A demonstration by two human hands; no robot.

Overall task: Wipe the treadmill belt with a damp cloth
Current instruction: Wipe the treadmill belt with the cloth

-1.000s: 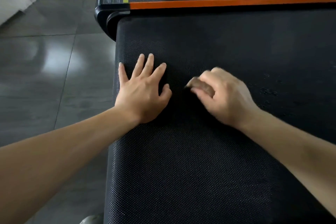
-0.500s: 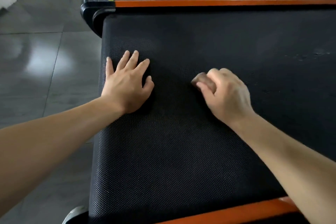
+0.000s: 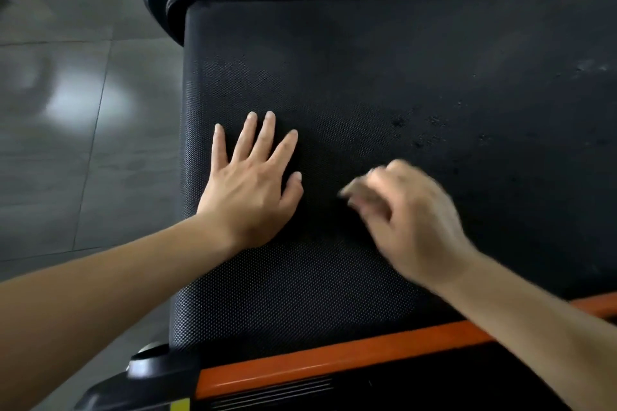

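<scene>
While my left hand (image 3: 248, 183) lies flat on the belt (image 3: 367, 60) near its left edge, fingers straight and spread, my right hand (image 3: 414, 223) is curled over a small brownish cloth (image 3: 359, 192), pinching it at the fingertips low on the belt, just right of my left thumb. Right hand and cloth are blurred, so I can't tell the exact grip. Dark specks (image 3: 424, 130) dot the belt further right. Orange rails (image 3: 334, 360) run along the near and far edges; grey tiled floor (image 3: 83, 160) to the left.

Glossy grey floor tiles (image 3: 66, 177)
</scene>
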